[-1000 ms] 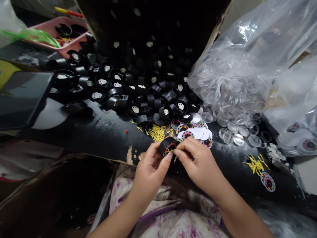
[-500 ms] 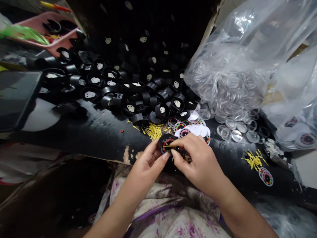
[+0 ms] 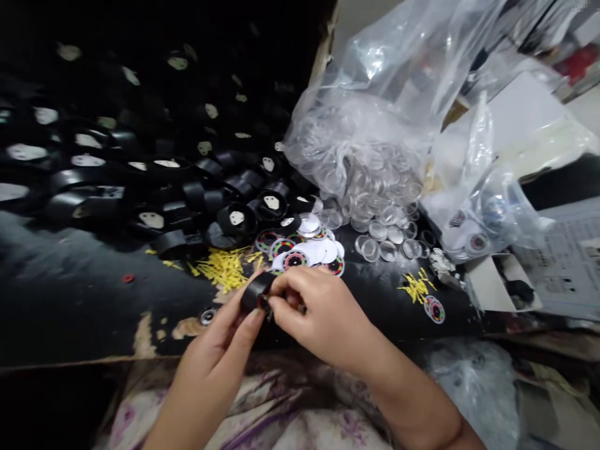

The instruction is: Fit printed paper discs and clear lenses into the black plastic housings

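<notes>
My left hand (image 3: 220, 350) holds a round black gauge housing (image 3: 255, 292) between thumb and fingers, tilted so its open face turns toward my right hand (image 3: 314, 306). The thumb and fingertips of that right hand are pinched at the housing's face. What they grip is hidden now; half a second ago a yellow pointer showed there over a printed dial. Just beyond the hands lie loose yellow pointers (image 3: 221, 270) and a pile of round dial cards (image 3: 323, 251), some printed side up, others white.
Many black housings (image 3: 237, 219) with pale plates inside are heaped at the back left. Clear round lenses (image 3: 394, 234) spill from a plastic bag (image 3: 356, 119). Farther right are a few more yellow pointers (image 3: 416, 287), dial cards (image 3: 435, 310) and a white box (image 3: 497, 290).
The view has swung right, so the scene sits farther left and the pink basket has left it. The housing has tilted, and its dial and the yellow pointer are now mostly hidden.
</notes>
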`<state>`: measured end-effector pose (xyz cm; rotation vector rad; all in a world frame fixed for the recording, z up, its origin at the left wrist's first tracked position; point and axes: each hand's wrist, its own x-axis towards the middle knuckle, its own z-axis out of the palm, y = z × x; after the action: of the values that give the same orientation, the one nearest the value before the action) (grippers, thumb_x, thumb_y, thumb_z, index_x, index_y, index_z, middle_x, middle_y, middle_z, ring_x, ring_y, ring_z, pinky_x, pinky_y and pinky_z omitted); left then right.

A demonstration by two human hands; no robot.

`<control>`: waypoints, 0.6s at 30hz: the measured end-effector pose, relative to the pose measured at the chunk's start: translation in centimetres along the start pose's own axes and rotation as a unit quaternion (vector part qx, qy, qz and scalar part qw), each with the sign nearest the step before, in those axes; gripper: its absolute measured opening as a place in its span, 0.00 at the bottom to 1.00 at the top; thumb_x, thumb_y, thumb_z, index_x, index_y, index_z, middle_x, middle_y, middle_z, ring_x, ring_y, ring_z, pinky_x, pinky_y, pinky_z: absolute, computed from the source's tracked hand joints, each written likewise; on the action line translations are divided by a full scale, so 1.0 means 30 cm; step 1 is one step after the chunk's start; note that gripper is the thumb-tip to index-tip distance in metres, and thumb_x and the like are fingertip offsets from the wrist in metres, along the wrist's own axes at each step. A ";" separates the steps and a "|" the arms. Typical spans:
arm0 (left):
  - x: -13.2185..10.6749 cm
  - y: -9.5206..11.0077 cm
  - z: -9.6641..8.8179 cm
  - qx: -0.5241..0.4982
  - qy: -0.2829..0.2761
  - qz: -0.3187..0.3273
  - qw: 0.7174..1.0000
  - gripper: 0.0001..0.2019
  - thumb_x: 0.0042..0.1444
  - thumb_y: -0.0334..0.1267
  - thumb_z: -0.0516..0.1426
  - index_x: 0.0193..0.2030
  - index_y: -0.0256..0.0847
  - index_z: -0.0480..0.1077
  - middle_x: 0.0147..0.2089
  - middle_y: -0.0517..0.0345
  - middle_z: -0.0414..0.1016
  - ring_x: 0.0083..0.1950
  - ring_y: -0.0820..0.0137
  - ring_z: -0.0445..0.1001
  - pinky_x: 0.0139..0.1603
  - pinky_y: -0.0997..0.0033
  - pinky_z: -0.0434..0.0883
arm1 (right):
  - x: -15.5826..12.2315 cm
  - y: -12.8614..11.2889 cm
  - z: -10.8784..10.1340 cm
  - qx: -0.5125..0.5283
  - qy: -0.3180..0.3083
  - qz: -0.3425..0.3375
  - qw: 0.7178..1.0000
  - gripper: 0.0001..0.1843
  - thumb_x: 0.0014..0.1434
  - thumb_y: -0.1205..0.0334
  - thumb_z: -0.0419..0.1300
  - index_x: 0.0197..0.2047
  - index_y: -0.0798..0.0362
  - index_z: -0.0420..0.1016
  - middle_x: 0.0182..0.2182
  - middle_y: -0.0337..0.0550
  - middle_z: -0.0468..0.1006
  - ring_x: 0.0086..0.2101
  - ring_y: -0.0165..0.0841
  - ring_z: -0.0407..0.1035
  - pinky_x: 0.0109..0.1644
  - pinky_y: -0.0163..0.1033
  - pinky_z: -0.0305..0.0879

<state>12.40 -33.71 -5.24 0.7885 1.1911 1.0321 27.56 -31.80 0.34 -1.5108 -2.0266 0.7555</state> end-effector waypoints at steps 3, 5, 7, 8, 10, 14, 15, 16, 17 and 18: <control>0.013 0.009 -0.007 -0.025 0.000 -0.019 1.000 0.18 0.54 0.50 0.63 0.51 0.53 0.76 0.59 0.62 0.75 0.66 0.56 0.65 0.69 0.56 0.60 | -0.040 0.125 -0.076 -0.034 0.086 0.078 0.993 0.05 0.63 0.62 0.59 0.41 0.51 0.75 0.38 0.40 0.78 0.34 0.30 0.70 0.43 0.37 0.64; 0.018 0.002 -0.008 -0.079 0.004 -0.036 0.996 0.16 0.54 0.49 0.63 0.49 0.53 0.77 0.58 0.61 0.76 0.64 0.56 0.68 0.64 0.55 0.67 | -0.065 0.224 -0.128 -0.137 0.166 0.181 0.960 0.14 0.61 0.62 0.60 0.50 0.52 0.74 0.47 0.47 0.76 0.37 0.34 0.71 0.48 0.44 0.64; 0.021 -0.019 -0.005 -0.096 -0.007 -0.047 0.994 0.15 0.52 0.47 0.65 0.47 0.52 0.78 0.58 0.61 0.76 0.64 0.55 0.68 0.62 0.56 0.70 | -0.083 0.310 -0.169 -0.205 0.162 0.237 0.936 0.21 0.59 0.64 0.60 0.56 0.53 0.70 0.53 0.52 0.72 0.40 0.38 0.71 0.52 0.53 0.62; 0.022 -0.033 -0.003 -0.098 -0.022 -0.058 0.993 0.16 0.51 0.46 0.65 0.47 0.51 0.78 0.59 0.60 0.75 0.64 0.54 0.68 0.60 0.57 0.72 | -0.090 0.343 -0.184 -0.215 0.150 0.245 0.933 0.23 0.58 0.64 0.61 0.58 0.53 0.69 0.54 0.53 0.70 0.42 0.39 0.70 0.53 0.54 0.62; 0.024 -0.059 0.003 -0.105 -0.052 -0.085 0.990 0.16 0.50 0.46 0.66 0.47 0.51 0.79 0.58 0.60 0.76 0.63 0.54 0.69 0.57 0.58 0.74 | -0.102 0.384 -0.209 -0.203 0.148 0.236 0.939 0.25 0.57 0.62 0.63 0.58 0.53 0.69 0.51 0.53 0.68 0.44 0.41 0.70 0.53 0.53 0.63; 0.026 -0.066 0.022 -0.147 -0.050 -0.106 0.982 0.16 0.53 0.46 0.64 0.48 0.48 0.78 0.56 0.56 0.78 0.59 0.55 0.73 0.54 0.60 0.76 | -0.121 0.369 -0.232 -0.117 0.184 0.210 0.953 0.16 0.57 0.59 0.63 0.48 0.54 0.77 0.39 0.46 0.70 0.37 0.36 0.69 0.44 0.45 0.68; 0.026 -0.058 0.028 -0.160 -0.051 -0.112 0.979 0.16 0.54 0.46 0.64 0.49 0.46 0.78 0.56 0.54 0.78 0.59 0.56 0.73 0.55 0.60 0.76 | -0.123 0.347 -0.225 -0.066 0.178 0.204 0.960 0.15 0.58 0.59 0.61 0.47 0.54 0.78 0.36 0.43 0.70 0.33 0.33 0.68 0.40 0.42 0.68; 0.026 -0.047 0.034 -0.172 -0.059 -0.119 0.976 0.16 0.55 0.46 0.63 0.50 0.45 0.77 0.56 0.52 0.78 0.58 0.57 0.74 0.55 0.60 0.76 | -0.122 0.318 -0.211 0.001 0.162 0.194 0.968 0.15 0.60 0.59 0.59 0.49 0.54 0.77 0.34 0.41 0.70 0.29 0.31 0.67 0.36 0.40 0.68; 0.026 -0.036 0.040 -0.184 -0.073 -0.129 0.972 0.17 0.56 0.46 0.62 0.50 0.44 0.77 0.55 0.51 0.78 0.57 0.57 0.75 0.55 0.59 0.75 | -0.120 0.284 -0.189 0.073 0.136 0.179 0.972 0.16 0.61 0.60 0.58 0.51 0.53 0.76 0.33 0.40 0.70 0.26 0.28 0.66 0.33 0.38 0.68; 0.026 -0.025 0.046 -0.195 -0.090 -0.139 0.967 0.17 0.57 0.46 0.61 0.51 0.43 0.77 0.54 0.50 0.79 0.55 0.58 0.76 0.55 0.59 0.75 | -0.115 0.246 -0.160 0.140 0.107 0.159 0.971 0.18 0.62 0.60 0.58 0.54 0.52 0.74 0.33 0.39 0.70 0.24 0.26 0.65 0.30 0.36 0.67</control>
<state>13.94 -33.22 -5.91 0.3821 0.8760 0.9007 36.77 -32.76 -1.51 -1.6832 -1.4705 0.9140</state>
